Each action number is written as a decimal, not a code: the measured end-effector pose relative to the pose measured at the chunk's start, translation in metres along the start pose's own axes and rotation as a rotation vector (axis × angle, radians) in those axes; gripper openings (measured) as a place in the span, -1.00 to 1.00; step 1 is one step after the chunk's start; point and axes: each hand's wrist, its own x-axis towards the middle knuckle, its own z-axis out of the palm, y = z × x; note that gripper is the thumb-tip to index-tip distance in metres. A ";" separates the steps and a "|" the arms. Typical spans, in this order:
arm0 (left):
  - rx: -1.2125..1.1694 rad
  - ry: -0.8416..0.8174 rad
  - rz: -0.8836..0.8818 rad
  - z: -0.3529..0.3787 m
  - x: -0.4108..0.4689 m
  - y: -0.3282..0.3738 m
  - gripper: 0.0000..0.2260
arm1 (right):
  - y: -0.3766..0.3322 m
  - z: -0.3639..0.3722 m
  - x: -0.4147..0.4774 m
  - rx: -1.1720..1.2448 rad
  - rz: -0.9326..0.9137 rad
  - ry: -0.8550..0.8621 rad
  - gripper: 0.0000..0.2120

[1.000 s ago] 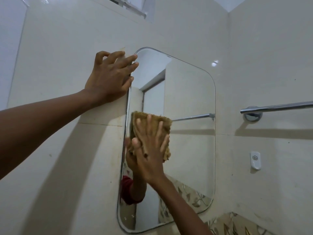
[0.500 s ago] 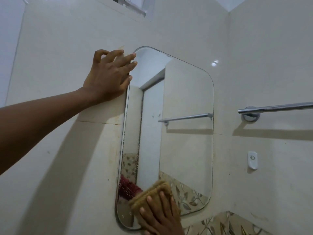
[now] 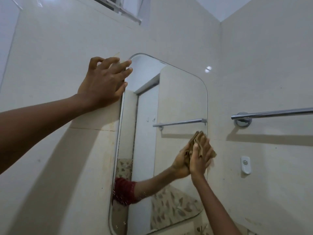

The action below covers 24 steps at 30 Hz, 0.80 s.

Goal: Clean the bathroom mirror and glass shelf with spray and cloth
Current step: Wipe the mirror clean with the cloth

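A frameless mirror [image 3: 181, 92] with rounded corners hangs on the cream tiled wall. My right hand [image 3: 200, 158] presses a folded tan cloth [image 3: 200, 137] flat against the mirror's right edge, about halfway up, fingers straight over the cloth. My left hand [image 3: 103, 83] rests on the wall at the mirror's top left corner, fingertips touching the glass edge, fingers spread and holding nothing. The mirror reflects my right hand and arm. Water spots dot the mirror's left and lower parts. No spray bottle or glass shelf is in view.
A chrome towel bar [image 3: 271, 113] runs along the right wall beside the mirror. A small white wall hook [image 3: 245, 165] sits below it. A window frame [image 3: 128, 12] is high up. Patterned tiles show at the bottom.
My right hand with the cloth went from mid-mirror down to the bottom edge, then up to the right edge. My left hand stayed at the top left corner.
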 end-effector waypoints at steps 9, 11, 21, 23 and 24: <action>0.019 -0.004 -0.010 -0.001 0.001 0.001 -0.61 | -0.156 0.015 0.105 0.123 -0.020 -0.026 -0.49; 0.030 -0.015 -0.008 0.000 0.001 0.000 -0.62 | -0.182 0.023 0.103 0.151 -0.078 -0.044 -0.50; -0.395 0.236 -0.230 -0.009 0.003 0.000 -0.59 | -0.229 0.076 -0.010 0.050 -0.750 -0.240 -0.54; -0.454 0.273 -0.279 -0.012 0.002 0.001 -0.61 | -0.216 0.081 -0.028 0.000 -0.872 -0.255 -0.53; -0.451 0.272 -0.276 -0.013 0.002 0.001 -0.62 | -0.209 0.080 -0.037 -0.022 -0.912 -0.277 -0.52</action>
